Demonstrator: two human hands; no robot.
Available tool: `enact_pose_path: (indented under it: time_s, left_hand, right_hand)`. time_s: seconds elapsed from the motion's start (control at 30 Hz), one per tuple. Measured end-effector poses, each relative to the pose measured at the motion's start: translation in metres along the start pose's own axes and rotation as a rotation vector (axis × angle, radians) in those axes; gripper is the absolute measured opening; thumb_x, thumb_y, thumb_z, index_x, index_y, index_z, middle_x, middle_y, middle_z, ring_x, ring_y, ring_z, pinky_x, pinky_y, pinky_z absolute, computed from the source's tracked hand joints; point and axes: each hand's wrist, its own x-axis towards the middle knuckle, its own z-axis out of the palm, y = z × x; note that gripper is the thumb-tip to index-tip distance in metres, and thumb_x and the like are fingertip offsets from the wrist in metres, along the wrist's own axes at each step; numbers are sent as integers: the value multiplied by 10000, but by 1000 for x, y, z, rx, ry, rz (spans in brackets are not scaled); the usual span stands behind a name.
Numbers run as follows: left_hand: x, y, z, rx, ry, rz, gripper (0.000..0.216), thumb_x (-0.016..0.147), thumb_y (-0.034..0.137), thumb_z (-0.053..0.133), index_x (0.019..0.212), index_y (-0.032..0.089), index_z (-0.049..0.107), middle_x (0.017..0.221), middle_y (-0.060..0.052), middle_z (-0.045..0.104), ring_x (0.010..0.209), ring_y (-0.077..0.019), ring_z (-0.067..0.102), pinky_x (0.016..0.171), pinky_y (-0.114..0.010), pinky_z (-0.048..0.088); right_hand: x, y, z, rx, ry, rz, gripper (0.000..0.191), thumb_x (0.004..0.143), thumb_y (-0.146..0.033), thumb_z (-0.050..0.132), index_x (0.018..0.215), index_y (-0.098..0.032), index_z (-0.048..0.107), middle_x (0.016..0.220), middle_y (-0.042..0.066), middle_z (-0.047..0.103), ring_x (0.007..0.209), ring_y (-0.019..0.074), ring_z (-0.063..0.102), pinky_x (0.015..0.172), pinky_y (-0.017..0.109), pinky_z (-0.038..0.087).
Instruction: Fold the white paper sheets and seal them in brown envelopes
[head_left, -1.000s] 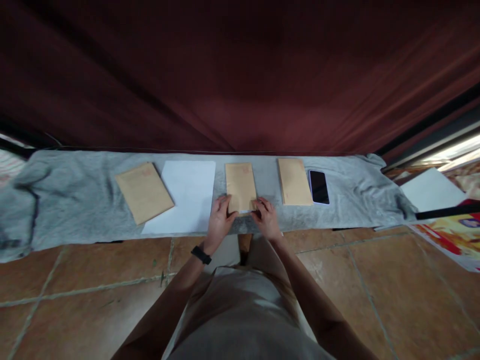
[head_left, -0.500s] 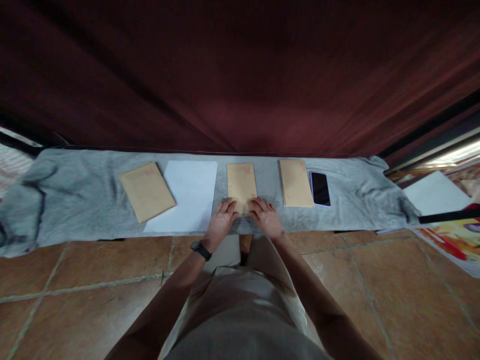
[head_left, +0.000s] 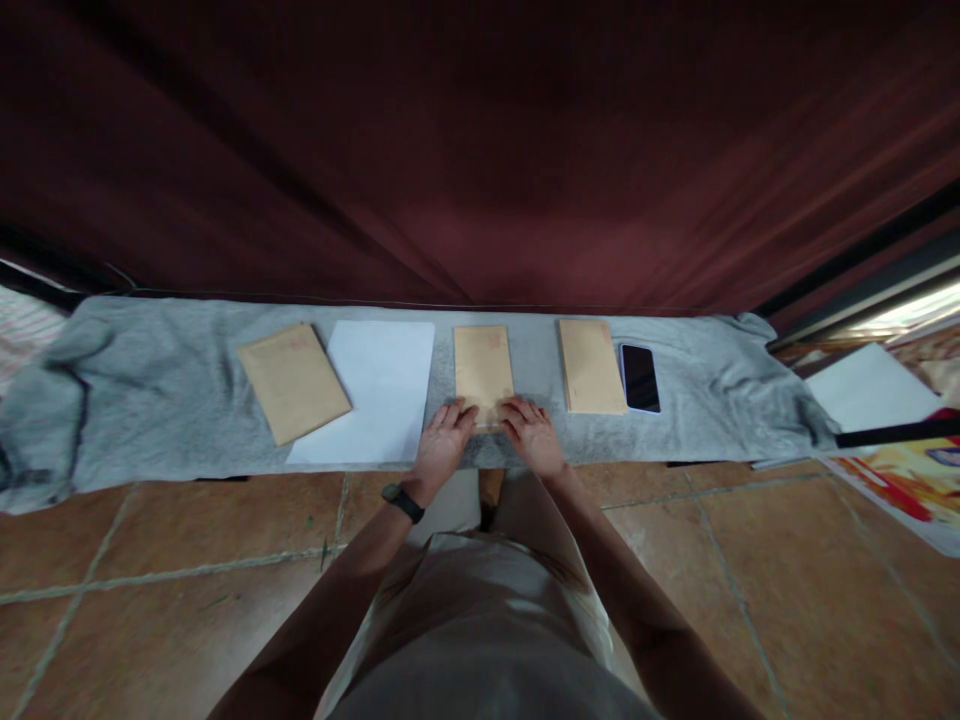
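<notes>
A brown paper envelope with faint red print lies flat in front of me, its long sides running away from my body. At its near left corner my left hand has its fingers closed on the edge. My right hand grips the near right corner in the same way. Between the fingertips the near end looks folded, with a pale strip across it; the fingers hide part of this fold. Off to the right sits a stack of brown envelopes. On the left, more brown envelopes lie at an angle.
White paper lies partly under the left envelopes. A phone rests beside the right stack. Grey cloth covers the narrow bench, with a dark red curtain behind it. At far right are a white sheet and a colourful printed box.
My fingers have shifted slightly at the envelope's near end, where a pale strip now shows more clearly. The other things stay in place.
</notes>
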Motion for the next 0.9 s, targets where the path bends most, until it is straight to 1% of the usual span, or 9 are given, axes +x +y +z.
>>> enact_pose_path:
  time_s: [0.13,0.27,0.33,0.43,0.53,0.73,0.9]
  left_hand:
    - [0,-2,1,-23,12,13,379,1010,228,473,1364,194,604,1387,-169,594,1259,-311,559,1071,-467,463]
    - [2,-4,-2,44,-12,44,362,1016,254,473,1345,190,609,1374,-164,612,1247,-306,572,1052,-453,475]
    - [3,-5,-5,57,-32,81,363,1004,206,475,1340,183,610,1386,-165,609,1267,-304,567,1063,-451,471]
    - [5,-3,-9,24,-62,130,425,952,81,479,1346,174,607,1403,-169,601,1308,-299,549,1093,-459,454]
    - [4,-1,-11,2,-81,135,494,907,23,475,1356,184,603,1409,-170,597,1314,-294,551,1090,-464,462]
    - [2,1,-9,53,-92,155,517,898,32,456,1371,191,593,1421,-165,586,1293,-303,557,1077,-475,466]
    - [3,1,-10,90,-95,180,485,915,38,442,1353,172,602,1389,-176,597,1267,-310,562,1056,-458,466]
  right_hand:
    - [0,1,0,6,-2,-3,329,1040,-284,509,1353,-242,601,1442,85,583,1232,269,563,1031,437,426]
    - [2,6,0,17,-17,-58,344,1042,-296,510,1371,-246,598,1448,88,580,1255,265,556,1062,444,431]
    - [4,9,0,26,-26,-100,353,1043,-289,504,1380,-237,595,1447,94,583,1260,258,562,1079,443,436]
    - [8,11,-1,36,-47,-151,357,1037,-266,508,1378,-221,603,1426,107,598,1269,254,575,1099,439,444]
    - [12,11,-4,31,-81,-171,355,1019,-251,536,1364,-239,617,1415,107,606,1249,265,598,1093,447,459]
    - [12,9,-8,13,-84,-175,356,1010,-215,539,1354,-230,627,1412,123,606,1224,274,613,1082,465,464]
    - [12,9,-8,-19,-91,-184,352,1020,-252,537,1360,-208,620,1420,118,608,1229,282,604,1073,463,461]
